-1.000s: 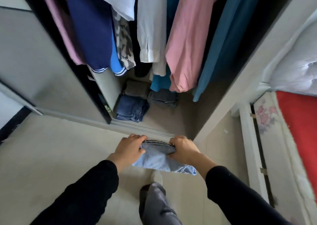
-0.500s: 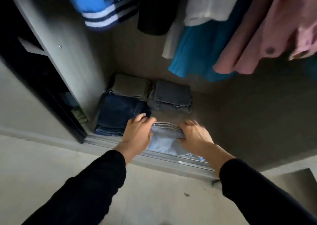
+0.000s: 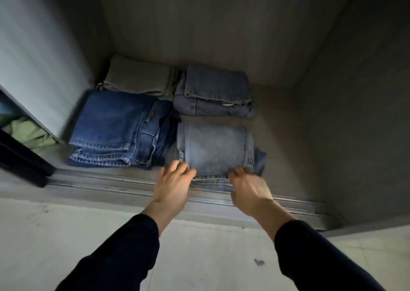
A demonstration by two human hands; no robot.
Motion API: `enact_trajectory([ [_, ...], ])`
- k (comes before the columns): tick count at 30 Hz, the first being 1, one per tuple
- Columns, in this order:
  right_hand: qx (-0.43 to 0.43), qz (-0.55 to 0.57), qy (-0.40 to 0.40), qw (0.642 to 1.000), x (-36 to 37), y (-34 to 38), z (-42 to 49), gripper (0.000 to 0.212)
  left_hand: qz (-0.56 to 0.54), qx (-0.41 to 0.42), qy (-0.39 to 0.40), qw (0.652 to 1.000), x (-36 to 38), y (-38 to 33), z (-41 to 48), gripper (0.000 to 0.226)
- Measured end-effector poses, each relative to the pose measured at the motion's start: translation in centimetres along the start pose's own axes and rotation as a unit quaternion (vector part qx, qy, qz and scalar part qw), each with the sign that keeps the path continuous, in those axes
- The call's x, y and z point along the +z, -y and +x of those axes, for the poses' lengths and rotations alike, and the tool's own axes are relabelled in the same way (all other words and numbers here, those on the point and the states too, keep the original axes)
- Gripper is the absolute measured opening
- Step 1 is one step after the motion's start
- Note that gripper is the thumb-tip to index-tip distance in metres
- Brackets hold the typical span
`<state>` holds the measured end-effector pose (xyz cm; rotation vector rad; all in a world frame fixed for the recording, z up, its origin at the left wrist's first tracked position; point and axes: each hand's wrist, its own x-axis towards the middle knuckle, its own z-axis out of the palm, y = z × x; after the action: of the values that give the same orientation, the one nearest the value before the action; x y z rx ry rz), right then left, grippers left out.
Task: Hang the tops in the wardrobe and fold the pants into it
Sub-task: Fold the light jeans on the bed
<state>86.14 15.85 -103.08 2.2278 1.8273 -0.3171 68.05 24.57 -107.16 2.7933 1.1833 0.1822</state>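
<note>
Folded light jeans [image 3: 215,148] lie on the wardrobe floor [image 3: 288,135] just beyond my left hand [image 3: 175,179] and right hand [image 3: 246,186], whose fingertips are at the near edge. Pinching or only touching, I cannot tell. Soft, floppy denim: I'd grip both folded corners.

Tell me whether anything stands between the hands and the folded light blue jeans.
Nothing visible does. The left hand and right hand both touch the near edge of the light blue jeans, which lie on the wardrobe floor.
</note>
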Motion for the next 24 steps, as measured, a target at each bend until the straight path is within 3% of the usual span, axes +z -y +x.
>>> enact_trajectory([
  [3,0.004,0.011,-0.007,1.000,0.3,-0.1,0.4,0.045,0.025,0.004,-0.031,0.999,0.1,0.3,0.5,0.035],
  [7,0.027,0.020,-0.003,0.999,0.3,0.1,2.6,0.049,0.020,-0.048,0.024,0.998,-0.7,0.5,2.2,0.028],
  [13,0.047,-0.010,-0.020,0.999,1.1,0.0,5.8,0.052,0.008,-0.085,0.062,0.994,-0.6,1.0,4.5,0.046],
  [17,0.042,0.052,0.021,0.998,0.5,-0.1,5.4,0.056,-0.053,-0.117,0.105,0.986,-1.1,1.0,3.8,0.057],
  [19,0.030,0.104,0.054,0.993,-1.2,0.2,3.9,0.062,-0.101,-0.125,0.118,0.980,-3.0,1.1,2.3,0.055],
  [24,-0.012,0.187,0.038,0.982,-10.9,4.9,-2.7,0.053,-0.153,-0.162,0.074,0.972,-14.3,1.4,-2.4,0.051],
])
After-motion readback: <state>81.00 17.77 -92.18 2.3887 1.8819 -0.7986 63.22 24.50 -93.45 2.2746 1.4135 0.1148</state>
